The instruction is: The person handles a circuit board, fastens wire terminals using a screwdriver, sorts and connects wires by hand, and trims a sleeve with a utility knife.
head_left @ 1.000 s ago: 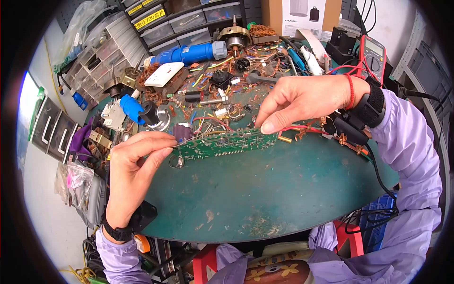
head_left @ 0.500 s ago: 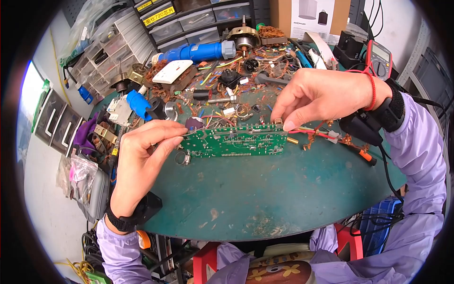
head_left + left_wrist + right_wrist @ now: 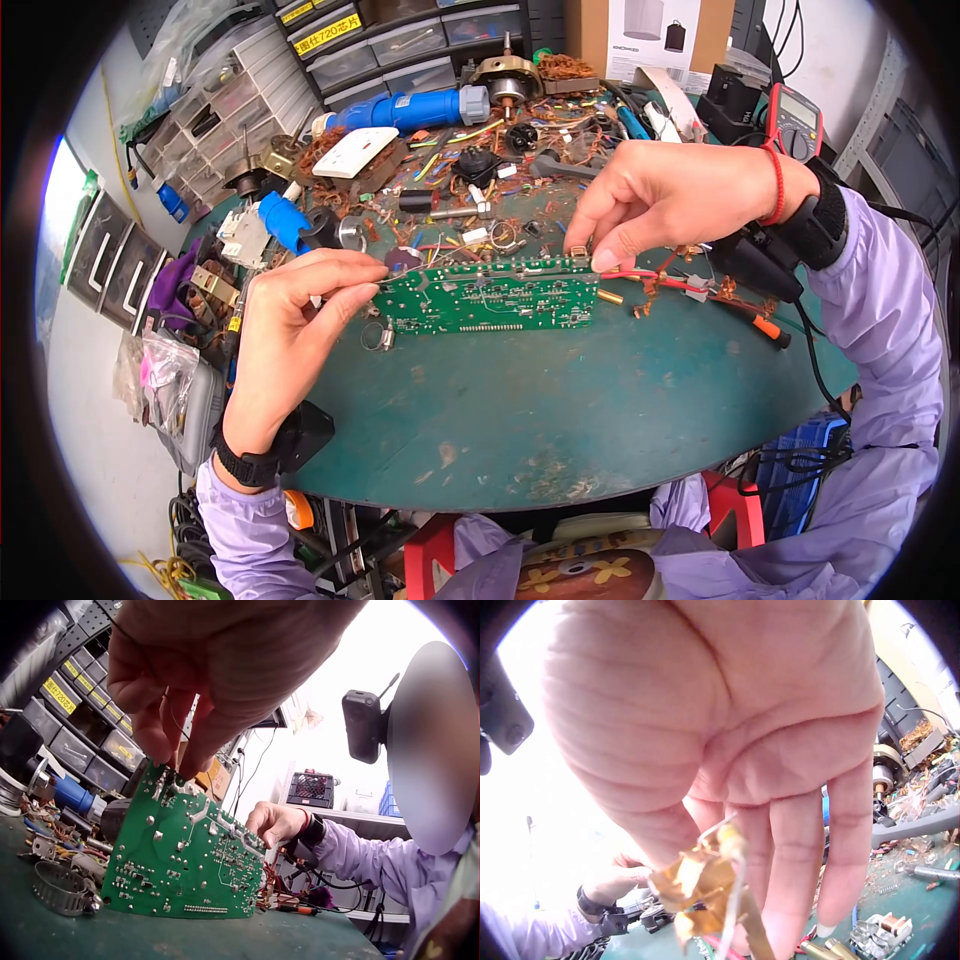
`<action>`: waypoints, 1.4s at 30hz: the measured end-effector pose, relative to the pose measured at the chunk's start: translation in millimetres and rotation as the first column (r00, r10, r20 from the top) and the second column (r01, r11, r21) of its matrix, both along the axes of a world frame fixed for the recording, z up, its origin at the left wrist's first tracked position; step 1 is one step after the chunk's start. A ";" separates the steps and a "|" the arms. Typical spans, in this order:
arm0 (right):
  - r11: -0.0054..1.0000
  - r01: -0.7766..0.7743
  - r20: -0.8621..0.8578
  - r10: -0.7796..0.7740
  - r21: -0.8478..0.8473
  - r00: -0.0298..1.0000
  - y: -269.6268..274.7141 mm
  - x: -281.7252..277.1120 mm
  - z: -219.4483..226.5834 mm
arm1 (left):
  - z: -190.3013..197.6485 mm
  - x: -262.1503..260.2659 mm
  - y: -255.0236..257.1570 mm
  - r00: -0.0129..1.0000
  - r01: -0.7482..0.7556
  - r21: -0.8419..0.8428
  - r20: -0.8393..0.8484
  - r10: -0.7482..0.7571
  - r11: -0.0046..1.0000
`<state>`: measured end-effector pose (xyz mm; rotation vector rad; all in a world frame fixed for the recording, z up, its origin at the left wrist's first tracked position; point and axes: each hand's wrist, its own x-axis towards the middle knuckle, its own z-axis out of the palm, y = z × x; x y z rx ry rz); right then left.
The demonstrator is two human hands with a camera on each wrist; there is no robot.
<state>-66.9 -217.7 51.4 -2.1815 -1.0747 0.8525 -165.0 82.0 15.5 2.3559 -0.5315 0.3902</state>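
Note:
A green circuit board (image 3: pixel 490 302) stands on its long edge, close over the green tabletop, its soldered side towards the head camera. My left hand (image 3: pixel 300 325) pinches its upper left corner between thumb and fingers. At the upper right corner, thumb and fingers of my right hand (image 3: pixel 690 195) grip the board beside a small copper-coloured part. In the left wrist view, solder joints and traces cover the board (image 3: pixel 165 859). The right wrist view has a bent brass-coloured strip (image 3: pixel 697 889) in front of the fingers; the board is mostly hidden there. A metal hose clamp (image 3: pixel 378 338) lies by the left corner.
Behind the board lie copper scraps, wire bits, a long bolt (image 3: pixel 462 211) and a blue industrial plug (image 3: pixel 405 110). A white socket plate (image 3: pixel 355 152) sits at back left, a red multimeter (image 3: pixel 795 120) at back right. An orange-tipped tool (image 3: pixel 768 328) lies right.
The board has tilted from a steep slant so its soldered face shows more fully to the head camera. Both hands keep their grip at its upper corners.

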 end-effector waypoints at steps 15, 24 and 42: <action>0.999 -0.004 -0.019 0.004 0.044 1.000 -2.3 -1.2 -2.3 | -0.4 0.0 1.1 0.999 -0.033 0.003 -0.037 0.033 0.999; 0.999 -0.006 -0.010 0.006 0.046 1.000 -2.0 -1.2 -1.9 | -4.6 2.3 5.8 1.000 0.022 0.036 0.017 -0.023 0.999; 0.999 0.015 -0.047 -0.013 0.039 0.999 -1.8 0.3 -4.9 | -1.7 1.5 0.5 1.000 -0.023 0.002 -0.016 0.023 1.000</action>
